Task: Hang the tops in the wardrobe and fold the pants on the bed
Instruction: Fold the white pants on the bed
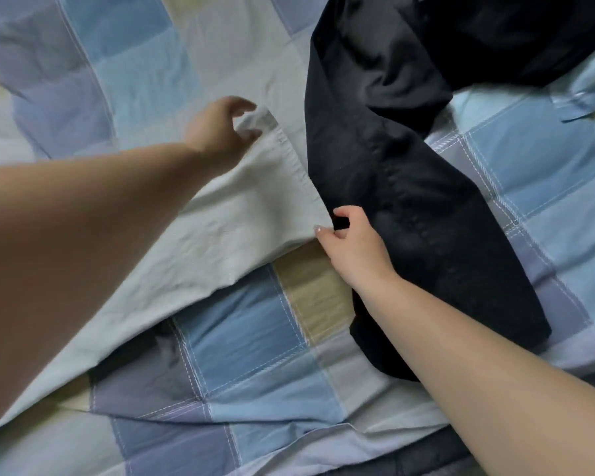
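Pale green pants [241, 207] spread flat on the checked bedspread [255, 331], hem edge beside black pants [409, 187], crumpled, draped diagonally on the bedspread

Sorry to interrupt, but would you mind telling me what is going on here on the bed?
A person is sorting clothes on a checked bedspread. The right hand pinches the hem corner of a pale green garment, while the left hand reaches with curled fingers for its far hem corner. A dark garment lies unfolded alongside, partly under the right forearm.
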